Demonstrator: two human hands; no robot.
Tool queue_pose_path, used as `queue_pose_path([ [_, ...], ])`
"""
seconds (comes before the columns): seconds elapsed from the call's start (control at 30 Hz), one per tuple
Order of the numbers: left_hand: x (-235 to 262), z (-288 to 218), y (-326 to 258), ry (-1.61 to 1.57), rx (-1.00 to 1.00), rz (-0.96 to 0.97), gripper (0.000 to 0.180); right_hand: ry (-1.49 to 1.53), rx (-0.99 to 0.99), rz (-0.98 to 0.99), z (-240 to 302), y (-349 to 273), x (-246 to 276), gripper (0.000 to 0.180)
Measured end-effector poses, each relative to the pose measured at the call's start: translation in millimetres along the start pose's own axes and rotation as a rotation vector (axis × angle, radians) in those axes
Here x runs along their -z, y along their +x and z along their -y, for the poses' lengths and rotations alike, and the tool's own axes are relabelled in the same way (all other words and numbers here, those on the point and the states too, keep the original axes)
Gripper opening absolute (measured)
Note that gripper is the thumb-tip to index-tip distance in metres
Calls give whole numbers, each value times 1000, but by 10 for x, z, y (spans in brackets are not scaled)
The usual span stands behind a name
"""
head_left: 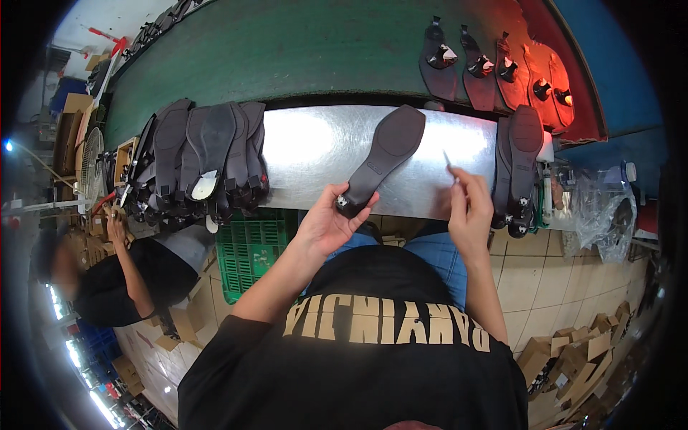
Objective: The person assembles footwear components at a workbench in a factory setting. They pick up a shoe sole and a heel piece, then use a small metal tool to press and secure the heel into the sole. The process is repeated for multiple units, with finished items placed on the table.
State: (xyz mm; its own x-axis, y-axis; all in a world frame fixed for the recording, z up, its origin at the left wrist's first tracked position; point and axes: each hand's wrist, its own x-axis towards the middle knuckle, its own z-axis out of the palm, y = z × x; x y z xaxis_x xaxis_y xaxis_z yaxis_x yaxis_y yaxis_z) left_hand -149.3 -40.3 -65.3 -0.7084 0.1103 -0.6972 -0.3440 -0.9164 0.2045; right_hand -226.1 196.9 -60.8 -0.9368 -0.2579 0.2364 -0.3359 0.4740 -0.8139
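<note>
My left hand (328, 223) grips a dark brown shoe sole (393, 147) by its heel end, with the toe pointing up and away to the right. The bottom face of that sole is turned up, and a small shiny spot shows on the heel. To its right, my right hand (471, 213) pinches a thin pointed tool (447, 158), tip up and apart from the sole. Its exact kind is too blurred to tell. Both hands are over the near part of a shiny metal work surface (308, 154).
Many dark soles (215, 136) are piled at the left; a few more soles (525, 136) lie at the right. Beyond is a green belt (287, 54) carrying several sandals (438, 61) under red light. A green crate (247, 251) stands below. A co-worker (136, 276) sits left.
</note>
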Motion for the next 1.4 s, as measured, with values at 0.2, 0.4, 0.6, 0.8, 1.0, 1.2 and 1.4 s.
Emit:
queue_pose_path([
  [0.2, -154, 172, 75, -54, 129, 2, 29, 647, -399, 497, 440, -409, -180, 47],
  [0.4, -258, 265, 35, 3, 104, 84, 27, 731, -420, 431, 527, -443, -242, 53],
  [0.6, -398, 307, -24, 42, 4, 5, 26, 641, -288, 296, 466, -479, -372, 44],
  [0.8, -334, 310, 55, 27, -55, 42, 26, 904, -516, 311, 396, -475, -362, 33],
  [1.0, -322, 261, 70, 106, -31, 33, 28, 1186, -718, 448, 406, -368, -230, 34],
  [1.2, -318, 306, 72, 151, -83, 34, 29, 809, -428, 378, 465, -489, -370, 51],
  [1.4, -391, 306, 38, 161, -92, -6, 25, 870, -490, 278, 414, -489, -340, 32],
])
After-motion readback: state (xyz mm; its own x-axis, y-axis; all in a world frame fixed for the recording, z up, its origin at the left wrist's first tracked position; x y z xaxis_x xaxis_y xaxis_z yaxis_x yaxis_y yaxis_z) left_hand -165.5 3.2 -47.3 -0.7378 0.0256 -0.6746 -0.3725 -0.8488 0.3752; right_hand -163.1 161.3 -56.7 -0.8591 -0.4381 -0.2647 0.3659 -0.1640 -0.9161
